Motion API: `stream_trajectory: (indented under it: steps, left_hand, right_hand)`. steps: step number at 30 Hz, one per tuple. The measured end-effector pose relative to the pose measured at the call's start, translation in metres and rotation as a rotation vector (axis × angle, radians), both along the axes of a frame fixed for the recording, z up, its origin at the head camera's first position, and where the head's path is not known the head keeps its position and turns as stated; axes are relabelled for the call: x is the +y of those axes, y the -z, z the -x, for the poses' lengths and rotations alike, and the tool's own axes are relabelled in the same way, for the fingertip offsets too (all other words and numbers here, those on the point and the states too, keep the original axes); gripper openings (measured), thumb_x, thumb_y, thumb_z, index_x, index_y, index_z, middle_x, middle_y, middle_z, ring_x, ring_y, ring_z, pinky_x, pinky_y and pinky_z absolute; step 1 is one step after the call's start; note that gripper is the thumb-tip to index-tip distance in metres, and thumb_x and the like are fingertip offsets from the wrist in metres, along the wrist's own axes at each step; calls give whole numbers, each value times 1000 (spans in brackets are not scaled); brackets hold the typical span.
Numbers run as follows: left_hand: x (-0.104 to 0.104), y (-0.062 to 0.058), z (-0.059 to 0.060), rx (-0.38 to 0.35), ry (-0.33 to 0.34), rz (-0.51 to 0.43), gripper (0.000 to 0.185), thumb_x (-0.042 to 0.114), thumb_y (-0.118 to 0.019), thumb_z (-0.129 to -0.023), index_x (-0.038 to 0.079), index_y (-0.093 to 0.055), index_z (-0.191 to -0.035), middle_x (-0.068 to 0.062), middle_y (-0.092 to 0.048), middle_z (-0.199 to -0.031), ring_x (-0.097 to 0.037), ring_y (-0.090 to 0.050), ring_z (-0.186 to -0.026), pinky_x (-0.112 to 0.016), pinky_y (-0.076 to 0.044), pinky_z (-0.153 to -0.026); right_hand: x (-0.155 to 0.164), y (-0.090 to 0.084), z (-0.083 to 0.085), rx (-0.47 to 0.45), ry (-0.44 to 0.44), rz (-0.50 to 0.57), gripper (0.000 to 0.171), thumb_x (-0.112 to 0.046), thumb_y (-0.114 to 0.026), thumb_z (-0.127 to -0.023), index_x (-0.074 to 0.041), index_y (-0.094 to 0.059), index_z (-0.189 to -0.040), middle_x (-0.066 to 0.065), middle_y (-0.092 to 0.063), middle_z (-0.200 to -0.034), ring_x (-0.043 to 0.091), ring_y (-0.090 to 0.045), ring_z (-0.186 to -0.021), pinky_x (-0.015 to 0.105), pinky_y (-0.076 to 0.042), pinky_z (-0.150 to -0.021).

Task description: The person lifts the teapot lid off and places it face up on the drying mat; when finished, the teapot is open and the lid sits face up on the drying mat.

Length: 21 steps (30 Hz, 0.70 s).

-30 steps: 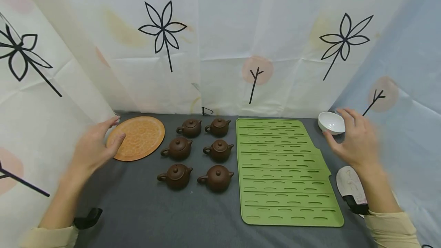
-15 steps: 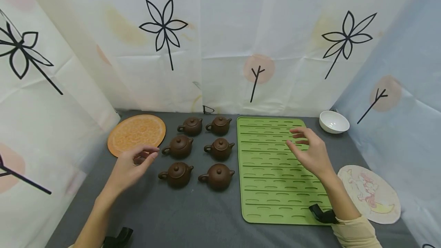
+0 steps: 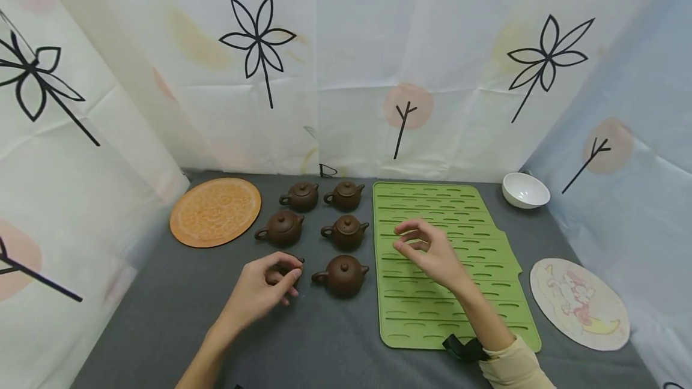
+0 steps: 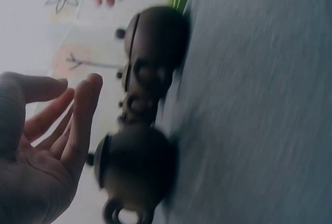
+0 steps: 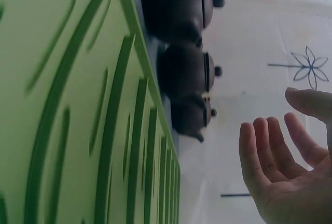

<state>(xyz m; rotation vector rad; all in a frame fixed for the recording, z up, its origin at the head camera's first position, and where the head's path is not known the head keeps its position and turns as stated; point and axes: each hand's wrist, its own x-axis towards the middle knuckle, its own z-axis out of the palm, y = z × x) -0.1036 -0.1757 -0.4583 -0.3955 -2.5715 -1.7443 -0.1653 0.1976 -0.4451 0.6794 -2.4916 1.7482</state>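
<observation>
Here, a worktop (image 3: 335,341) covered in grey felt-like cloth is seen, closed in by printed white sheets. A ribbed green silicone mat (image 3: 465,311) lies toward the right edge, a round woven orange mat (image 3: 215,212) at the back left corner, a round illustrated coaster (image 3: 578,302) near the right front, and a glossy white bowl (image 3: 525,189) at the back right. Six squat, matte brown clay teapots stand mid-table in two columns. The front-left teapot (image 3: 285,267) is reached by the left hand (image 3: 259,290), fingers curled just at it; whether it is gripped cannot be told. The right hand (image 3: 432,254) is held loosely curled over the mat, empty. A firm hold round the rounded body, with the small knobbed lid kept level, would seem wise.
</observation>
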Motion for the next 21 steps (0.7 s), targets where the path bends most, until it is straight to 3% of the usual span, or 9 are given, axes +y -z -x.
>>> stream_trajectory:
  steps: [7,12,21]
  left_hand:
    - [27,7,-4,-127,-78,-66,17,10,-77,-101,3,-77,-117,-24,-78,-99,-17,-77,-59,-32,-65,-59]
    - [40,14,-4,-163,-104,-76,21,9,-76,-102,2,-77,-122,-23,-80,-103,-15,-76,-56,-29,-64,-58]
    - [54,20,-1,-169,-138,-65,18,5,-73,-103,2,-78,-120,-13,-77,-66,-15,-76,-53,-27,-63,-56]
  right_hand:
    - [-33,5,-6,-93,-144,42,28,-6,-74,-103,-1,-69,-130,34,-66,-131,17,-75,-106,29,-65,-86]
    - [-55,10,-10,-142,-214,13,30,-9,-75,-103,3,-69,-130,29,-67,-131,16,-75,-101,28,-65,-81]
    - [-75,20,-11,-91,-229,-56,27,-14,-80,-100,-4,-75,-124,18,-74,-119,8,-69,-85,24,-57,-65]
